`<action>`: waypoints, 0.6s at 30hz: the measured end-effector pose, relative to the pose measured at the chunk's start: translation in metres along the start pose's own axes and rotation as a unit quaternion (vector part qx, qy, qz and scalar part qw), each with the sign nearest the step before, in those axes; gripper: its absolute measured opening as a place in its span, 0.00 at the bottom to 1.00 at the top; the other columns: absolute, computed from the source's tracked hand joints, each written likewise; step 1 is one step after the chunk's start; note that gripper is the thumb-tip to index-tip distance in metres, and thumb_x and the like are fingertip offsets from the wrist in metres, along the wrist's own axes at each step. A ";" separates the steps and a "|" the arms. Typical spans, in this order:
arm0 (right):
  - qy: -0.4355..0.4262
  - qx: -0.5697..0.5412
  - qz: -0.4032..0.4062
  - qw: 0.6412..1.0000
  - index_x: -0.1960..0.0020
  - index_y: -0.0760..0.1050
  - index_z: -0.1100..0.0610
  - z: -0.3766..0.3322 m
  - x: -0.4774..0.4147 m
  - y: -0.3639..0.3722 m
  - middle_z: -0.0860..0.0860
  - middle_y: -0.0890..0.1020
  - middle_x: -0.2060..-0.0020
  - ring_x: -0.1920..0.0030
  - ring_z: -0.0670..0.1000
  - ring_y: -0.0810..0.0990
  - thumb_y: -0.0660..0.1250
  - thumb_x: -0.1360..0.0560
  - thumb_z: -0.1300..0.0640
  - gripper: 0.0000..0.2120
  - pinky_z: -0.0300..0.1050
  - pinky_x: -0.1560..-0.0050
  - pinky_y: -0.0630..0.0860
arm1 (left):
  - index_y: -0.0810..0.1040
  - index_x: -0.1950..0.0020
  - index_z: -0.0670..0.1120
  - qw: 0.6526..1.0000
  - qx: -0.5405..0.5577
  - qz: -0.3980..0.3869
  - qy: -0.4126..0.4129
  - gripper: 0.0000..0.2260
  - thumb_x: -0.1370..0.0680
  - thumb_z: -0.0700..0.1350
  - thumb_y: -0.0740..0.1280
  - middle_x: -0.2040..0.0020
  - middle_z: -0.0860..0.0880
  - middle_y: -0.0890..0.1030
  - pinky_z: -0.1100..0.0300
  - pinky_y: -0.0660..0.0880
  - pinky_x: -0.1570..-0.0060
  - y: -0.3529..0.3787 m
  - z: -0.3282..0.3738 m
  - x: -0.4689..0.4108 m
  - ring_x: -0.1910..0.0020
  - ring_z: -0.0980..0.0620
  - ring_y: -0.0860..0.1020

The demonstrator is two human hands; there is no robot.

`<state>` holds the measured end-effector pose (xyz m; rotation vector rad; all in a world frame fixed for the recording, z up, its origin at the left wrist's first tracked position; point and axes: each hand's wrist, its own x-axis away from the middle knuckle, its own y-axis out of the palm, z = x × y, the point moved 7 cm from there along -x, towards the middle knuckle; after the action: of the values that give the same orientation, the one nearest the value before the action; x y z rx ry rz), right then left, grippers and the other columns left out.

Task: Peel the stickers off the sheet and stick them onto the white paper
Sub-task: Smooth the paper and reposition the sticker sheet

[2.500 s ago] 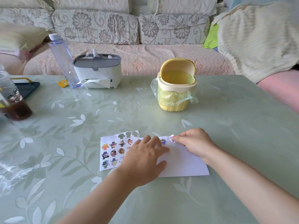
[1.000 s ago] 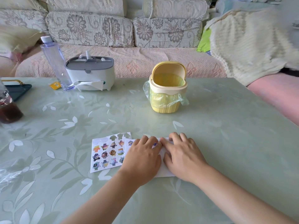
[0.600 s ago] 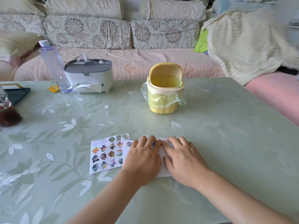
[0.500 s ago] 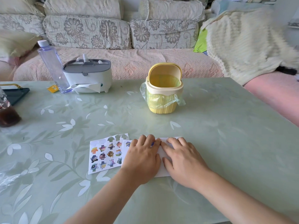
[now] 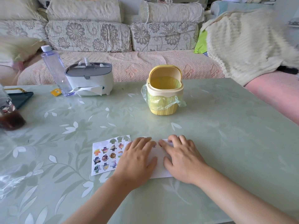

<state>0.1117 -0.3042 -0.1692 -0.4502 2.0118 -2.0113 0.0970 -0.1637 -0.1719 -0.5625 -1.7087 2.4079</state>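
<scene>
The sticker sheet (image 5: 106, 156) lies on the green table (image 5: 210, 135), with several cartoon stickers on it and empty cut-outs along its top edge. To its right lies the white paper (image 5: 160, 160), mostly hidden by both hands. My left hand (image 5: 137, 160) rests flat on the paper's left part and covers the sheet's right edge. My right hand (image 5: 182, 159) lies flat on the paper's right part, its forefinger tip pressing beside a small sticker (image 5: 159, 144) near the paper's top edge. Neither hand holds anything.
A yellow mini bin (image 5: 165, 92) with a plastic liner stands behind the paper. At the back left are a white tissue box (image 5: 89, 80) and a clear bottle (image 5: 55, 70). A dark drink bottle (image 5: 9, 117) and a dark tray (image 5: 19, 97) sit at the left edge.
My right hand brought a peeled sticker down onto the paper and now lies flat beside my left hand. The view has shifted slightly; both hands stay pressed on the paper.
</scene>
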 end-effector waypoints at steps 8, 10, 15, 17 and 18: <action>-0.068 -0.030 -0.049 0.996 0.18 0.36 0.56 -0.027 0.004 0.017 0.51 0.37 0.19 0.20 0.48 0.33 0.28 0.30 0.39 0.43 0.46 0.22 0.31 | 0.38 0.19 0.51 0.987 -0.061 -0.142 -0.041 0.40 0.27 0.69 0.33 0.20 0.55 0.33 0.56 0.31 0.24 0.015 -0.021 0.018 0.23 0.60 0.30; -0.070 -0.031 -0.050 0.996 0.18 0.36 0.56 -0.028 0.004 0.018 0.50 0.36 0.19 0.21 0.47 0.32 0.25 0.29 0.36 0.43 0.46 0.22 0.32 | 0.38 0.19 0.51 0.987 -0.068 -0.142 -0.045 0.41 0.28 0.69 0.33 0.20 0.55 0.33 0.55 0.32 0.23 0.015 -0.022 0.018 0.23 0.60 0.30; -0.042 -0.046 -0.055 0.997 0.18 0.35 0.54 -0.018 0.007 0.016 0.47 0.33 0.20 0.22 0.44 0.31 0.25 0.33 0.31 0.48 0.45 0.22 0.33 | 0.36 0.19 0.50 0.986 -0.087 -0.126 -0.074 0.40 0.26 0.71 0.30 0.21 0.54 0.32 0.57 0.31 0.25 0.014 -0.028 0.023 0.23 0.59 0.30; -0.030 -0.047 -0.058 0.997 0.19 0.34 0.54 -0.015 0.008 0.018 0.47 0.32 0.21 0.22 0.44 0.30 0.26 0.33 0.30 0.48 0.45 0.22 0.33 | 0.36 0.19 0.50 0.985 -0.090 -0.123 -0.079 0.42 0.27 0.72 0.29 0.21 0.53 0.31 0.58 0.29 0.26 0.012 -0.030 0.025 0.23 0.58 0.30; -0.025 -0.045 -0.059 0.997 0.19 0.34 0.54 -0.015 0.009 0.019 0.48 0.32 0.21 0.22 0.45 0.30 0.25 0.32 0.29 0.48 0.45 0.22 0.33 | 0.36 0.19 0.49 0.985 -0.085 -0.125 -0.079 0.42 0.28 0.72 0.30 0.21 0.53 0.31 0.58 0.29 0.26 0.012 -0.031 0.026 0.23 0.58 0.30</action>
<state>0.0971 -0.2944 -0.1882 -0.6457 2.0973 -1.9588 0.0861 -0.1323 -0.1975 -0.1644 -1.9318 2.1965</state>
